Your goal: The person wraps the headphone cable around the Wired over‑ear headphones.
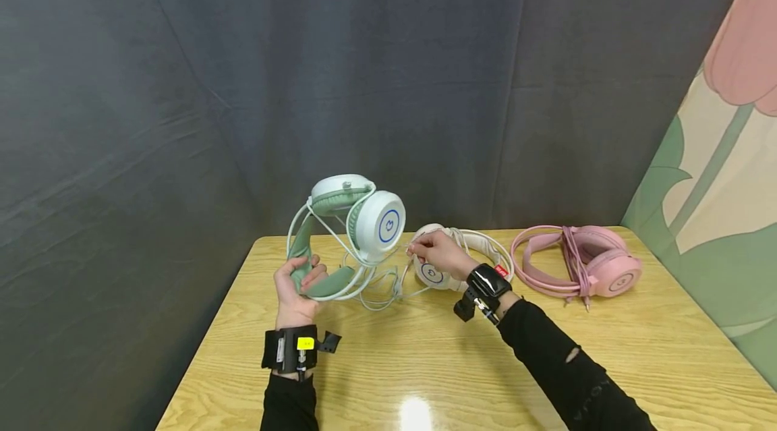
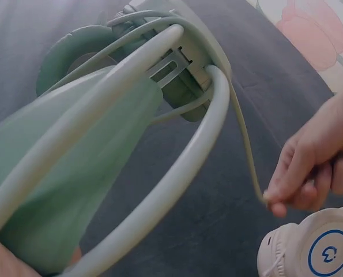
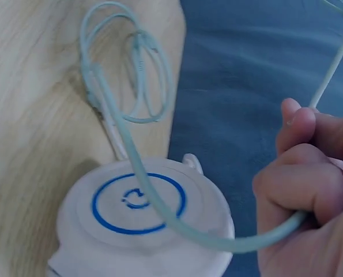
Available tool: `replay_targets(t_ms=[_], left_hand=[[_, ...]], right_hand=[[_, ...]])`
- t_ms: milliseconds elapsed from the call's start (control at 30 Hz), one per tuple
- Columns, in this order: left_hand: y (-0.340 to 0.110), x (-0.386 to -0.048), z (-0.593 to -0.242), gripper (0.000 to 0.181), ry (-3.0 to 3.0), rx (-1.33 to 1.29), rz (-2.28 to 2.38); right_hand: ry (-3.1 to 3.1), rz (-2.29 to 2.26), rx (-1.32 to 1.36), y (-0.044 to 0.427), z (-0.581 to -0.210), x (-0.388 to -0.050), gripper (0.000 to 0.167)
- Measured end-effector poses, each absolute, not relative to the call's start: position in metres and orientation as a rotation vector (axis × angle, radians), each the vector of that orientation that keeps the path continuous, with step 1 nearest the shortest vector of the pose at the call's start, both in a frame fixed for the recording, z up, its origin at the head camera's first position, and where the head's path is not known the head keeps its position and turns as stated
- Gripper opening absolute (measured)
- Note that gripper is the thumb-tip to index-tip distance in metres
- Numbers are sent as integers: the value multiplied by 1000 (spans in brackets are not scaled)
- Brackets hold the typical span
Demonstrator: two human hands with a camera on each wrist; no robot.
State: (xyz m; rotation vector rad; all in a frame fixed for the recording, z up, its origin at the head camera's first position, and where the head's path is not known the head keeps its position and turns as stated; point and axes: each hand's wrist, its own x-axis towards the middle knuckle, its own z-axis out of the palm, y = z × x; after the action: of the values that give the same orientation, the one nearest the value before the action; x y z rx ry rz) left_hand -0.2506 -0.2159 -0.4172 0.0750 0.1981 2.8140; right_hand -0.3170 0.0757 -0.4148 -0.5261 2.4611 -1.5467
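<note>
Raised above the table, the green-and-white headphones [image 1: 379, 223] are gripped by their headband in my left hand [image 1: 297, 286]. Their pale green cable [image 3: 177, 228] is pinched between thumb and fingers of my right hand [image 1: 443, 254] and stretches back to the earcups. Part of that cable is looped around the earcups and headband. Its lower length lies in loose coils on the tabletop, seen in the right wrist view. Just below my right hand, white headphones [image 1: 432, 274] with a blue ring on the earcup lie on the table, partly covered by the hand.
Pink headphones [image 1: 613, 272] with their cable wrapped round them lie at the right of the wooden table [image 1: 388, 363]. A dark grey curtain [image 1: 388, 80] hangs behind the table's back edge. A flower-patterned panel [image 1: 722, 215] stands along the right side.
</note>
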Motion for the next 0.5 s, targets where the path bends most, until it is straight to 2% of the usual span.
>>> replay_targets(t_ms=[200,500], left_hand=[[-217,-252,-421,26,219,259,2732],[-220,-253,-422,28,424,529,2561]], right_hand=[[2532,-1398,-548,66,-420,-320,20],[2799,-1146,-690,62,-391,-332,9]])
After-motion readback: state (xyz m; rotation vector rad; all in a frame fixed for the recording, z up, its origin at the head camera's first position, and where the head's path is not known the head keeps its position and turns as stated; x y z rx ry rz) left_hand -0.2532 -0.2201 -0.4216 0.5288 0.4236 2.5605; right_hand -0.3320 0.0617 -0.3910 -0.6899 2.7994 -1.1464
